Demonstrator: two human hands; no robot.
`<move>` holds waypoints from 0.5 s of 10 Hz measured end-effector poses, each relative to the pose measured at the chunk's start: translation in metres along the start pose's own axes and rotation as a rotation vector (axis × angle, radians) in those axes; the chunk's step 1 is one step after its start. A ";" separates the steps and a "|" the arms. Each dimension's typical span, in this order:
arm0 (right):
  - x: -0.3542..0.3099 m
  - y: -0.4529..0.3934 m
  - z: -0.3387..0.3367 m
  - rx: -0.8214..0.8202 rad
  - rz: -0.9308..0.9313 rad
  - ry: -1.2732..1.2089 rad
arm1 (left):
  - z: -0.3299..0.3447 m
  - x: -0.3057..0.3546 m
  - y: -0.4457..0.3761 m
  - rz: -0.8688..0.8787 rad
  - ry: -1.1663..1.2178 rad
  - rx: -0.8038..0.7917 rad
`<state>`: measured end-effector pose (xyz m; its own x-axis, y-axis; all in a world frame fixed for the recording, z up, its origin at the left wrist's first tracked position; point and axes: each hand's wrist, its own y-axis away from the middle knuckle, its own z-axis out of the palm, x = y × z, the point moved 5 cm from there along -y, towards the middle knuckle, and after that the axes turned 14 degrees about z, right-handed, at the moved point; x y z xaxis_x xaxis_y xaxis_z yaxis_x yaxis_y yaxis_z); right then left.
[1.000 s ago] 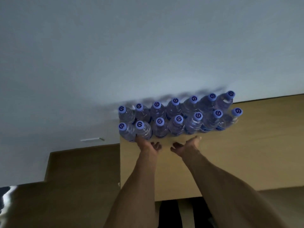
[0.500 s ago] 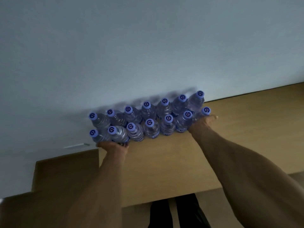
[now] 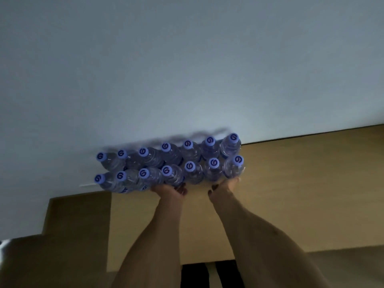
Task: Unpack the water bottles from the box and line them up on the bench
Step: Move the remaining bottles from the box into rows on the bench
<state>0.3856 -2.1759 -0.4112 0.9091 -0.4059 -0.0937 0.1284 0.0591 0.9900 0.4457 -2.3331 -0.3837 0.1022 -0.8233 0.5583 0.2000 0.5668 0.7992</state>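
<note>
Fourteen water bottles [image 3: 170,163] stand in two rows of seven along the back edge of the table [image 3: 291,194], tight against the pale wall [image 3: 187,69] — the wall gives them something to square up to. Both bare hands are at the front row. The left hand [image 3: 169,189] touches the base of the fourth bottle from the left, fingers curled under; whether its grip is closed on the bottle I cannot tell. The right hand [image 3: 225,187] lies flat-fingered, its grip wide, against the bottle at the right end — pressing, I would guess, to keep the line straight. The box is not in sight.
</note>
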 end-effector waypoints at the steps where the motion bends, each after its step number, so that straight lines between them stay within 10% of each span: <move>1: 0.006 0.003 -0.014 0.098 -0.045 0.300 | -0.027 -0.002 0.003 -0.031 -0.165 0.061; 5: -0.010 0.032 -0.032 -0.133 -0.055 0.180 | -0.021 -0.013 0.054 0.087 -0.932 -0.083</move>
<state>0.3931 -2.1405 -0.3822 0.9538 -0.2434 -0.1762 0.2198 0.1655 0.9614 0.4754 -2.2922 -0.3529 -0.6942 -0.4022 0.5969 0.3006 0.5915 0.7482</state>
